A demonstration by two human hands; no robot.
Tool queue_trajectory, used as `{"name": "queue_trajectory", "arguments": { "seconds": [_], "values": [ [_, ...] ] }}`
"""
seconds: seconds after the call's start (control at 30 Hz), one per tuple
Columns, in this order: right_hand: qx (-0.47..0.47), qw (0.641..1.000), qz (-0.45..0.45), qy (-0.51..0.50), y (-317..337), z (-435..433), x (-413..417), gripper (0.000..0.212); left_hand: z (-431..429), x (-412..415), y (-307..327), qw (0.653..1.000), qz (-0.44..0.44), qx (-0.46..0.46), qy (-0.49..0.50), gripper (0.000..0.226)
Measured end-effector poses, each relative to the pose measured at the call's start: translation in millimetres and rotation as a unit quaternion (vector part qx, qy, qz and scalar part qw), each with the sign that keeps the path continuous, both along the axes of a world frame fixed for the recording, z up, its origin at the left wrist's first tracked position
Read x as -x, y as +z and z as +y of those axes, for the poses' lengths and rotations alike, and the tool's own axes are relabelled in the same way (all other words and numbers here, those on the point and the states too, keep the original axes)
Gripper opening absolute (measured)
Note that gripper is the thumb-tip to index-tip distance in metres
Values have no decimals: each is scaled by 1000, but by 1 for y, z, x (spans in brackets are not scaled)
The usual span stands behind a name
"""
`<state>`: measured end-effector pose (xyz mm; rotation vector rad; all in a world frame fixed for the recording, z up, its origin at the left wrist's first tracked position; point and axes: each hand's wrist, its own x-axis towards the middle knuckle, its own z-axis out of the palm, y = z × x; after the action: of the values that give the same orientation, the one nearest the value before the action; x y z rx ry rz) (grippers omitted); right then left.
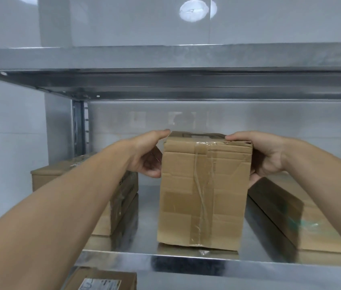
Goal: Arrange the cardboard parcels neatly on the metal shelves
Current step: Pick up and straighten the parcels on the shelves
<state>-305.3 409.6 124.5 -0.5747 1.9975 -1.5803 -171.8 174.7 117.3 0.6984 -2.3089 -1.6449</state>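
Note:
A tall taped cardboard parcel (204, 191) stands upright on the middle metal shelf (148, 261), near its front edge. My left hand (147, 154) grips its upper left side, thumb on the top edge. My right hand (266, 155) grips the upper right side in the same way. To the left, partly behind my forearm, lies a lower parcel (60, 170). A flat parcel (303, 214) lies on the shelf to the right.
The upper shelf (169, 57) hangs close above the parcel. A slotted upright post (78, 126) stands at the back left. Another labelled parcel (100, 280) shows on the shelf below. White wall behind.

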Motion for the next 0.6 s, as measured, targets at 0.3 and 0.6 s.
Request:
{"name": "queue_trajectory", "arguments": {
  "seconds": [0.3, 0.6],
  "values": [
    [153, 986, -68, 14, -35, 31, 16, 27, -7, 15, -97, 994, -7, -68, 85, 56],
    [308, 944, -108, 53, -95, 37, 37, 99, -13, 2, -92, 962, 98, -243, 72, 31]
  ]
}}
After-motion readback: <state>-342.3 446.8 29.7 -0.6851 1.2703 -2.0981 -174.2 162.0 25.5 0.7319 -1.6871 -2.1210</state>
